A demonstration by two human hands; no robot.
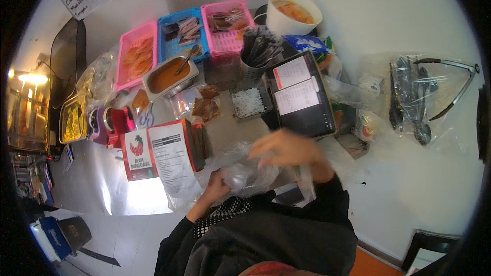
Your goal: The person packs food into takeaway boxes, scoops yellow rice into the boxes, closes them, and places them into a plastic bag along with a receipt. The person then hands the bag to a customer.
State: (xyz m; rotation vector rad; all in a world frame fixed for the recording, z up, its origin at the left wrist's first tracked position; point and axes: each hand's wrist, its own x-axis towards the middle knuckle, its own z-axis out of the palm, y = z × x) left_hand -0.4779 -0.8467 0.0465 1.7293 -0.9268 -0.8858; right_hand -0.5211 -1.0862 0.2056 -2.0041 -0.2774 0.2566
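My left hand (216,188) grips the gathered edge of a clear plastic bag (238,174) at the table's front edge. Above the bag's right part is my right hand (289,151), blurred, with thumb and fingers apart and nothing visible between them. Left of the bag stand red-and-white printed cardboard boxes (138,157), one with a printed paper slip (172,161) on its front. A tablet (297,94) with a lit screen leans just beyond my right hand. Folds of plastic hide part of the table before me.
Pink baskets (122,50) and a blue basket (164,40) of sachets line the back. Before them are a metal pan of brown sauce (168,78), scissors (146,119), a tub of white sticks (248,102) and a cutlery holder (252,68). Utensils and tongs (456,101) hang at right.
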